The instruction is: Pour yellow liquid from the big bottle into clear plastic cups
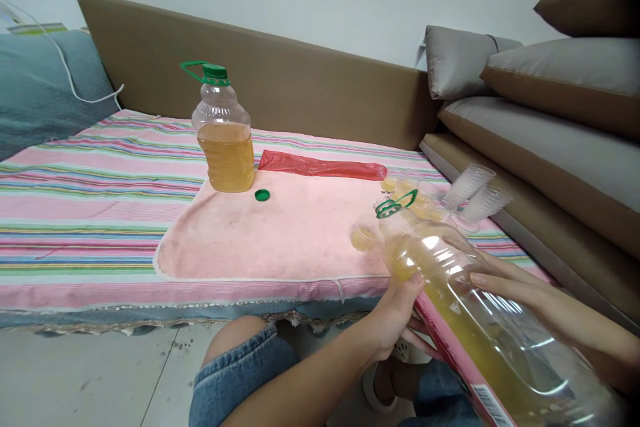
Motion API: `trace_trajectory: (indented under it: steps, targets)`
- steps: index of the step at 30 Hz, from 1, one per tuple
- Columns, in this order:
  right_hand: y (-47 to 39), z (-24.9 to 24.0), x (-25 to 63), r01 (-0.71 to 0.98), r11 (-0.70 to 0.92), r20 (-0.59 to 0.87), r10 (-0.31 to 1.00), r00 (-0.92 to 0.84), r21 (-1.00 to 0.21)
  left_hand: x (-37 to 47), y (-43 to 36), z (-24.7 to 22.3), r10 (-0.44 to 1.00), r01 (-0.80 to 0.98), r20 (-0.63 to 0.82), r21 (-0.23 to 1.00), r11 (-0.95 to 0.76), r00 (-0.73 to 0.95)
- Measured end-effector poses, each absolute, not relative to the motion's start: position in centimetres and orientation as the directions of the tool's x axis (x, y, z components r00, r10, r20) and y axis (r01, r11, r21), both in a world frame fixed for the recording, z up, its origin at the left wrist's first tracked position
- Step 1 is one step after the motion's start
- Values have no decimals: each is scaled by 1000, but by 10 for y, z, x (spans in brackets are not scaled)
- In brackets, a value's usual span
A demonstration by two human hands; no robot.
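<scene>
Large clear plastic bottle of yellow liquid held tilted over near-right edge of pale-pink cloth, grasped by left hand on near side and right hand on far side. Long axis pointed away, leftward; uncapped mouth positioned just beside small clear plastic cup, left hand placed nearer.

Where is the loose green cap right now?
In the head view, the cap lies left of centre on the pink cloth, just right of the upright bottle's base.
</scene>
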State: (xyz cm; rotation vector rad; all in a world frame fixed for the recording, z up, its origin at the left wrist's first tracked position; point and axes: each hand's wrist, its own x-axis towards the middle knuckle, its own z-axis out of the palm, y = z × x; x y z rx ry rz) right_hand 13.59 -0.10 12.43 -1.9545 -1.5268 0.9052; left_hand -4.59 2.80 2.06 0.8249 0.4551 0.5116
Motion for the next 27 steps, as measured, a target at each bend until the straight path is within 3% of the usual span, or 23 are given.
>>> trace_trajectory:
  steps: [3,5,10,16,22,27]
  targets:
    - [-1,124,133,554,-192,-199,979,48,-810,-53,36,29,646,-257,-144,836,485,750]
    - [-2,123,131,555,-95,-111,994,5,-826,-60,41,35,691,-284,-96,865,414,717]
    - [-4,113,120,532,176,149,984,-94,-828,-89,52,54,778,-374,189,925,63,599]
    - [6,87,88,275,275,269,961,-60,-921,-136,65,75,804,-205,209,972,-111,556]
    - [42,70,23,-26,351,352,932,-85,-936,-195,81,84,844,-132,206,978,-161,496]
    - [80,62,-35,-183,424,445,891,-91,-887,-241,84,87,930,-126,235,970,-207,282]
